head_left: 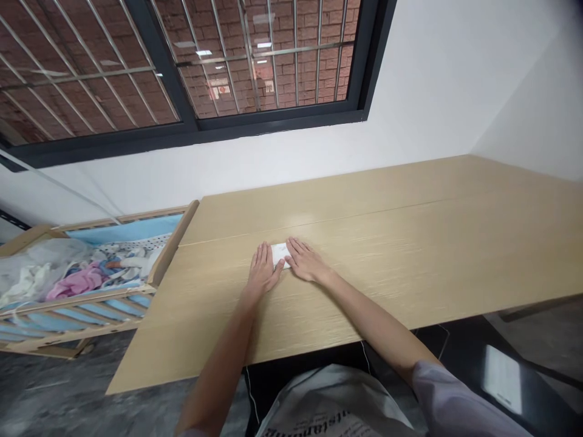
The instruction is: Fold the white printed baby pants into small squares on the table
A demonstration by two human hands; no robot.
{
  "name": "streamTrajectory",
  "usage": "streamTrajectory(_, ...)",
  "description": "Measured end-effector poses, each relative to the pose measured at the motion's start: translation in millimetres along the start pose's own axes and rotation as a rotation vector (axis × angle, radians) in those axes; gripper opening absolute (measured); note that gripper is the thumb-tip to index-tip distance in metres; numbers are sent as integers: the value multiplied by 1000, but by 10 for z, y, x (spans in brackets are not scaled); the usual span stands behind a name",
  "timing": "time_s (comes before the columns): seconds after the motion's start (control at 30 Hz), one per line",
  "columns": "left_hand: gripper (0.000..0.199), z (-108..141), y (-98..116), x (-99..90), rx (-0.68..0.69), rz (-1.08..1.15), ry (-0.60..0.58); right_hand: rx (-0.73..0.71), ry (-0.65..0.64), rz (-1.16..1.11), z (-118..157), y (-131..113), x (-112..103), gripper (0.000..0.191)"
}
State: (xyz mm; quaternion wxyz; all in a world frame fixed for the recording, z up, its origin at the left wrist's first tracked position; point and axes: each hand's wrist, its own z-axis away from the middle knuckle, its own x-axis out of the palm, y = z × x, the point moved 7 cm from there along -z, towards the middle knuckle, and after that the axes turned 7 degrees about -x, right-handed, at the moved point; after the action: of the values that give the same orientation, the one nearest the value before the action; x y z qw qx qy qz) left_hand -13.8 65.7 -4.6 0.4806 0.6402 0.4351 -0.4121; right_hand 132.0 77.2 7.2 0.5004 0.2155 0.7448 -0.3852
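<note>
I have my left hand (263,273) and right hand (306,260) lying open and flat, neither clenched nor grasping, on either side of a small white paper (280,254) near the middle of the pale wood-grain tabletop (410,255). Both hands touch its edges, so light, even pressure from each side would keep it square.

2 hands (263,271) (306,261), 1 wht paper (280,255), 1 tbl (410,261)
</note>
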Motion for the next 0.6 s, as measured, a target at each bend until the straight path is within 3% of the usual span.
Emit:
streamTrajectory(0.1,88,0,-15,-118,4,23,23,30,-14,-141,27,119,-29,79)
streamTrajectory(0.2,97,-3,-15,-355,79,48,94,-17,65,-206,47,149,-191,77)
streamTrajectory(0.27,81,0,-32,-464,136,51,92,-105,124,-185,69,100,-323,73)
streamTrajectory(0.37,53,5,-75,-498,178,59,36,-220,106,-143,107,-4,-382,74)
streamTrajectory(0.47,46,0,-95,-492,175,73,66,-248,62,-104,114,-53,-307,83)
streamTrajectory(0.6,36,-19,-70,-472,142,85,122,-192,139,-101,52,18,-208,69)
